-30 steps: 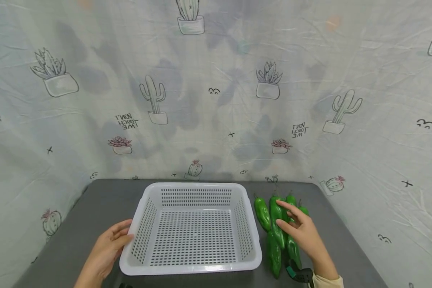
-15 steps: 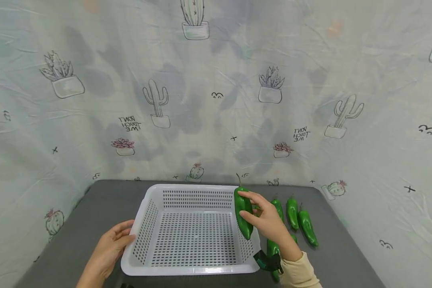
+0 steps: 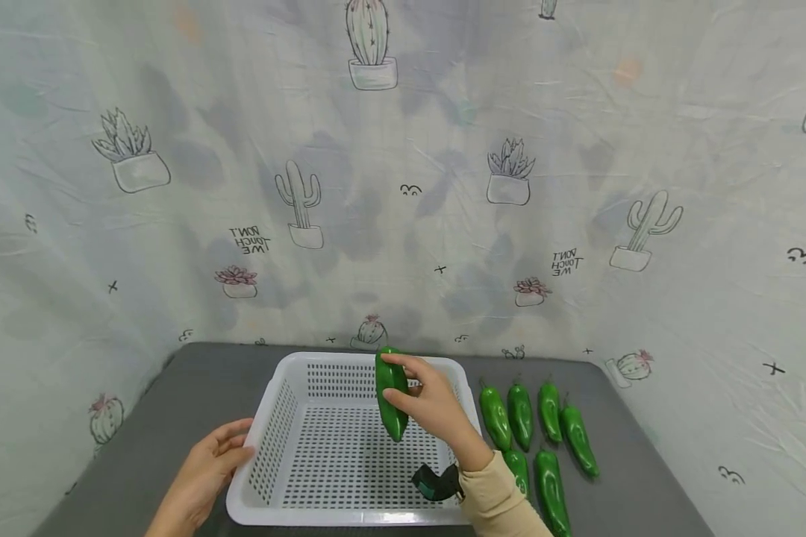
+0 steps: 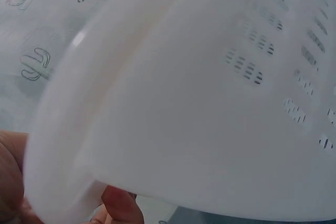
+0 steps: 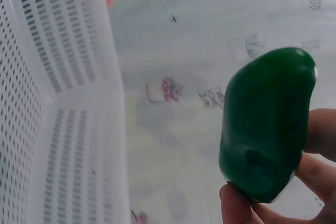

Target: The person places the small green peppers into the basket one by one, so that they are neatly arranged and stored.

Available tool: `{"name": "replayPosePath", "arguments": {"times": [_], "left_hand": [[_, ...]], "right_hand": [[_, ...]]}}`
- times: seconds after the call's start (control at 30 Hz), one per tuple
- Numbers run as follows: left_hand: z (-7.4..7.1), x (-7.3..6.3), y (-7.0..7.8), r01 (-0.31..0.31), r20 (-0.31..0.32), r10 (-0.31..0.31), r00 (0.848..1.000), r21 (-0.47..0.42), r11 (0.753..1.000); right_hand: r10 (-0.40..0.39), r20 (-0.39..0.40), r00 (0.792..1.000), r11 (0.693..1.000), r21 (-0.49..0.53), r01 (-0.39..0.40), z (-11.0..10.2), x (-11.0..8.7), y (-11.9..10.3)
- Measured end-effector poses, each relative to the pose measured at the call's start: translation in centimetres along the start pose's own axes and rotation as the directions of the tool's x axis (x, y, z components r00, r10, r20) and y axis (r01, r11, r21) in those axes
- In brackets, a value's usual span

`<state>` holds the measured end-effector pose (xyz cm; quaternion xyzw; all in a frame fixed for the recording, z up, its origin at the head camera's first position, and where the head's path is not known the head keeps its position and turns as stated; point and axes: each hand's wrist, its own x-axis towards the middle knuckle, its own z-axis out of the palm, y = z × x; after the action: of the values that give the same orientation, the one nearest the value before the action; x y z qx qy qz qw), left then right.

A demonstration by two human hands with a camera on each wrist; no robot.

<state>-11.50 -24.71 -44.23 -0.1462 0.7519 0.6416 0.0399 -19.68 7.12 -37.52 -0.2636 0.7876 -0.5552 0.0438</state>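
Note:
My right hand [image 3: 433, 403] pinches a long green chili pepper [image 3: 390, 395] between thumb and fingers, holding it nearly upright over the white plastic basket [image 3: 322, 516]. In the right wrist view the pepper [image 5: 265, 124] appears end-on, with fingertips [image 5: 235, 203] against its side. My left hand [image 3: 204, 470] grips the basket's left rim. Up close in the left wrist view, the basket wall [image 4: 173, 108] fills most of the picture, and fingers show on both sides of the rim. No pepper lies on the visible part of the basket's floor.
Right of the basket, several more green chili peppers [image 3: 520, 418] lie in two rough rows on the dark grey table [image 3: 208, 380]. A curtain [image 3: 376, 209] printed with cacti surrounds the table at the back and sides. A black wrist strap [image 3: 436, 483] hangs by the right sleeve.
My right hand has taken one green chili pepper from the pile and carried it left, over the basket. The left hand stays on the rim. The head view has tilted slightly up.

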Motion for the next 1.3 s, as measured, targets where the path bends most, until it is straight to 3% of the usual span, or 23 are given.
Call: {"name": "replayPosePath", "arguments": {"times": [0.47,0.9,1.07,1.3], "left_hand": [[0.4,0.2,0.0,0.003,-0.025,-0.002,1.0,0.005,1.0],[0.4,-0.1,0.1,0.001,-0.04,-0.001,0.999,-0.005,1.0],[0.5,-0.2,0.1,0.0,-0.033,0.0,0.999,-0.004,1.0],[0.3,-0.2,0.1,0.001,-0.033,-0.001,0.999,-0.003,1.0]], "right_hand": [[0.086,0.075,0.993,0.993,-0.084,-0.08,6.0,4.1,1.1],[0.158,0.142,0.977,0.986,-0.072,-0.149,9.5,5.8,1.5],[0.175,0.185,0.967,0.984,-0.074,-0.164,10.3,6.1,2.2],[0.271,0.24,0.932,0.962,-0.044,-0.269,11.3,6.2,3.1]]}}
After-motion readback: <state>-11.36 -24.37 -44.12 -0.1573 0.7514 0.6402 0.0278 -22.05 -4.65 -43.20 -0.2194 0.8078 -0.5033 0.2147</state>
